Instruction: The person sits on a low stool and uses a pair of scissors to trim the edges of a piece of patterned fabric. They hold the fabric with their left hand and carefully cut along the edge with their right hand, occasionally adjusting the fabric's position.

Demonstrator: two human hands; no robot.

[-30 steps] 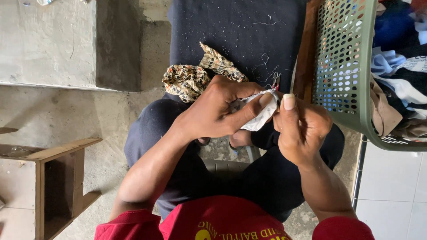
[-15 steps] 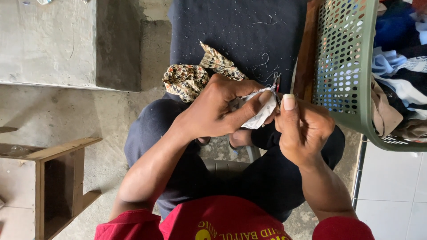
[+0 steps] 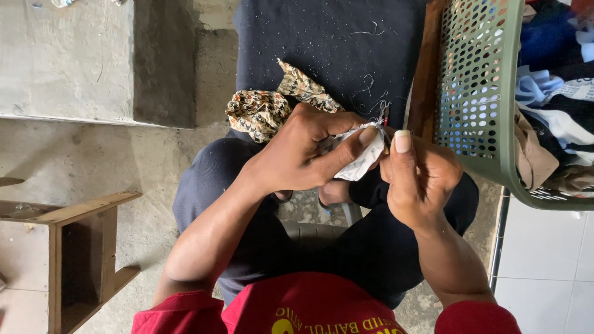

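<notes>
Head view, looking down onto the lap. Green perforated basket (image 3: pixel 479 93) at right, filled with folded clothes (image 3: pixel 557 99) and leaning against a wooden edge (image 3: pixel 426 68); dark blue cloth surface (image 3: pixel 328 43) ahead, strewn with loose threads (image 3: pixel 371 93); crumpled patterned fabric (image 3: pixel 260 111) lying on its near edge, just beside the left hand (image 3: pixel 297 154). Wooden stool (image 3: pixel 80 247) at lower left on the concrete floor (image 3: pixel 93 161); white tiles (image 3: pixel 544 266) at lower right. Small white cloth piece (image 3: pixel 359 158) held above the knees, between both hands, partly covered by the left fingers; long axis slanting from lower left up to upper right, upper end pointing toward the basket. Left hand closed around the white piece, thumb pressed on top. Right hand (image 3: pixel 421 179) pinching a small tool (image 3: pixel 385 114) with a reddish tip at the upper end of the piece; tool mostly hidden, kind not discernible.
</notes>
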